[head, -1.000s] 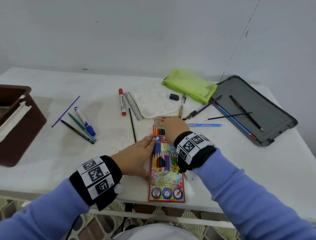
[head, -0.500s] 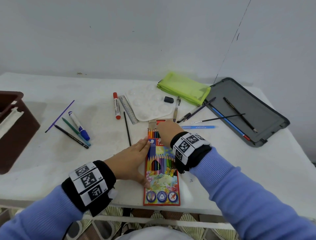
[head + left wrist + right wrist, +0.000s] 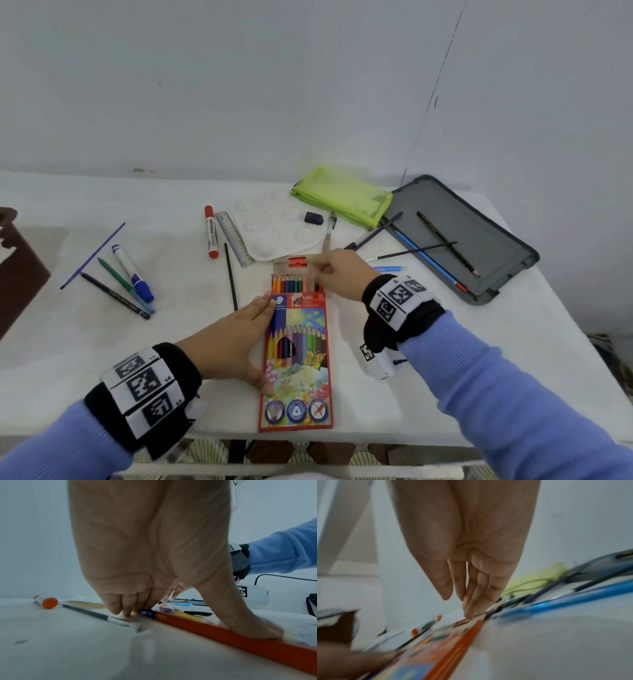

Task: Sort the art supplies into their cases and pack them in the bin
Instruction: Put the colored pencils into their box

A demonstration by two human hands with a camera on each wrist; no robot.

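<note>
Since 1 s ago the right hand [image 3: 337,270] has lifted a bit off the top of the pencil box [image 3: 297,356] and more pencil tips show now; the box and the left hand stay in the same place. Right hand is above the box's open end, w/ fingers nearly straight and close together, fingertips [image 3: 471,612] at the opened flap [image 3: 297,263]; they grip nothing that I can see, tho the wrist view is blurred. Left hand [image 3: 229,342] lies flat against the left edge of the box, fingers straight, thumb [image 3: 260,628] pressing on the front face of the box, other fingertips touching the table [image 3: 102,359] just beside the box's side.

Pencil box lies flat near the front edge of the table, approx. in the middle, colour pencils [image 3: 289,281] sticking out at its far end.

Beyond it: white palette [image 3: 274,236] w/ a small dark eraser [image 3: 313,218], a ruler [image 3: 234,238], a red marker [image 3: 211,231], a thin black stick [image 3: 230,274]. Right of these a green pouch [image 3: 342,197] and an open grey case [image 3: 472,240] w/ a black pencil [image 3: 447,243], a blue pencil and a brush across its edge. At the left a blue marker [image 3: 132,272], a green pen, a black pencil and a purple stick lie together; a brown bin [image 3: 17,270] is at the left border.
</note>
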